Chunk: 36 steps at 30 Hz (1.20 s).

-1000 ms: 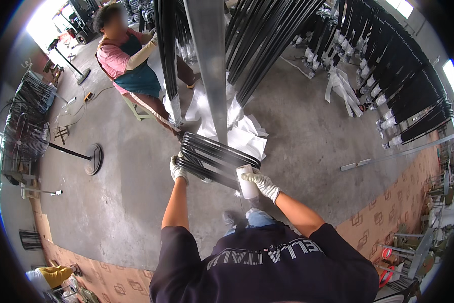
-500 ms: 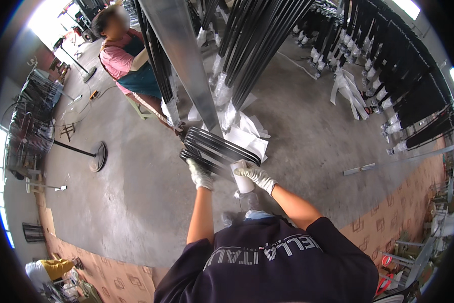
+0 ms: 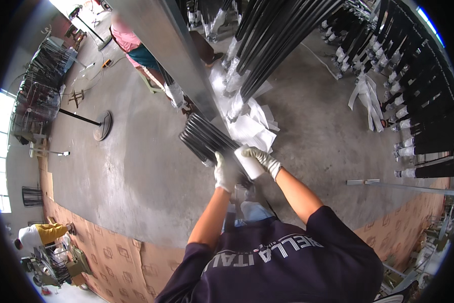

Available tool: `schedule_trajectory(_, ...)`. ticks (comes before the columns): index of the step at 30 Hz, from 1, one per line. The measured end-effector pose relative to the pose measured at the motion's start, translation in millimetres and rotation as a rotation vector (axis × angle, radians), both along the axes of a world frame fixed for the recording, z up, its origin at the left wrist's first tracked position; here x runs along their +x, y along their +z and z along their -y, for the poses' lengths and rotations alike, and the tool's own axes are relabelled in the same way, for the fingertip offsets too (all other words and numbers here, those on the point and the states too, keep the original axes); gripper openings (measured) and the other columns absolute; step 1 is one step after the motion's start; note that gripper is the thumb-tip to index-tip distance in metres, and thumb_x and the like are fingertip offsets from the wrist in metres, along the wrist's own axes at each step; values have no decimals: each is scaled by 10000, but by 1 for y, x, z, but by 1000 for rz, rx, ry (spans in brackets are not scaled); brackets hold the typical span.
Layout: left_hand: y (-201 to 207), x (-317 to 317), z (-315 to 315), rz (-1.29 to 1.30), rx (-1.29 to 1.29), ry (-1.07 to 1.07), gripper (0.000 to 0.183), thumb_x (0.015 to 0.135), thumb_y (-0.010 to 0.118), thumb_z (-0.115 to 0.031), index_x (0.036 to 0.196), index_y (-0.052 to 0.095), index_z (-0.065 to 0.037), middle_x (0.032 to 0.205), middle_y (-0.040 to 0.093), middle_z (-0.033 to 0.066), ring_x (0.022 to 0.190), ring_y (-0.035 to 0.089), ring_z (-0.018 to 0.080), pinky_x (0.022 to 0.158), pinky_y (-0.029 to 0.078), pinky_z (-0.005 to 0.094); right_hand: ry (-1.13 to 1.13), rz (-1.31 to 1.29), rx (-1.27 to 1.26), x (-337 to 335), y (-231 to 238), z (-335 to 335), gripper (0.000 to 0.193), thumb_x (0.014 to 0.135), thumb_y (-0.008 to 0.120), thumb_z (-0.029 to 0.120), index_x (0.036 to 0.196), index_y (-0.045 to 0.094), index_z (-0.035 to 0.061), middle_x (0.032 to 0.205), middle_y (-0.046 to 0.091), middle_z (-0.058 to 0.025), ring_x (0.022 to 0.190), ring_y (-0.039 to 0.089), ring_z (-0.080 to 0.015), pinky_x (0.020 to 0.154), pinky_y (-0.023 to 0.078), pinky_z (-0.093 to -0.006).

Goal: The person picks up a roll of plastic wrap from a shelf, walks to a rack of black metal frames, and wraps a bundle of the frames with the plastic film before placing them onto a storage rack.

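Right hand [image 3: 262,160], gloved, clasping a white roll [image 3: 248,164]; left hand [image 3: 224,175] beside the black tubes [image 3: 206,135].
Right fingers curl over the roll's upper end; roll tilted, just right of the tubes. Left hand, also gloved, has one digit pointing up; blurred, cannot tell whether it grips. Tubes lie side by side, slanting, ahead of both hands. Just beyond: loose white sheets [image 3: 254,130] on grey floor [image 3: 151,166], a slanting metal post [image 3: 174,55], long black bars [image 3: 272,50] with wrapped lower ends. Farther: co-worker [image 3: 127,38] in pink, partly hidden, at left; standing fan [image 3: 40,101] farther left.
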State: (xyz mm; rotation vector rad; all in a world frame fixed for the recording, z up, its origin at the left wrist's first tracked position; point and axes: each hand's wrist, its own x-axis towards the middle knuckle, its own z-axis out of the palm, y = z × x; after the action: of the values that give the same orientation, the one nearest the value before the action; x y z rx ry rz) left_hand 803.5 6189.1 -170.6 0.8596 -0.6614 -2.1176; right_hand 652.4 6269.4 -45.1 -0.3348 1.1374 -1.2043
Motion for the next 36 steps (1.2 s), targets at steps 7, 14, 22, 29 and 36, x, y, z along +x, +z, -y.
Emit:
schedule_trajectory(7,128,-15,33,-524,434,-239,757,724,599,-507,1237,398,12,1222,485,149,1102,478,306,933,395,443,248,99,5,8,24,0,273,692,701,262,878,598,90,741,573,30,661,528,-66,630,440,-222)
schedule_trajectory(14,117,-16,34,-725,339,-270,819,627,651,-449,1258,358,-16,1134,503,140,1037,485,284,927,386,419,328,109,73,7,9,1,356,682,693,278,943,599,54,795,604,-22,709,569,-118,682,459,-259)
schedule_trajectory(22,116,-23,36,-844,411,-271,569,658,657,-278,1128,441,-42,936,531,105,880,515,236,826,416,355,296,130,67,8,11,-4,346,699,678,277,964,591,73,805,593,-8,731,556,-107,694,445,-244)
schedule_trajectory(29,99,-12,70,-705,420,-400,809,681,595,-528,1271,370,-22,1256,425,204,1166,394,363,1024,244,512,216,-33,114,5,-4,-23,439,671,694,283,1038,580,72,869,609,-39,753,571,-135,705,462,-279)
schedule_trajectory(36,75,-25,140,-807,421,-425,937,621,592,-643,1300,329,-52,1270,385,210,1165,368,371,1030,231,505,364,-19,147,0,-6,-27,409,634,696,243,986,601,57,853,609,-30,758,560,-124,704,443,-268)
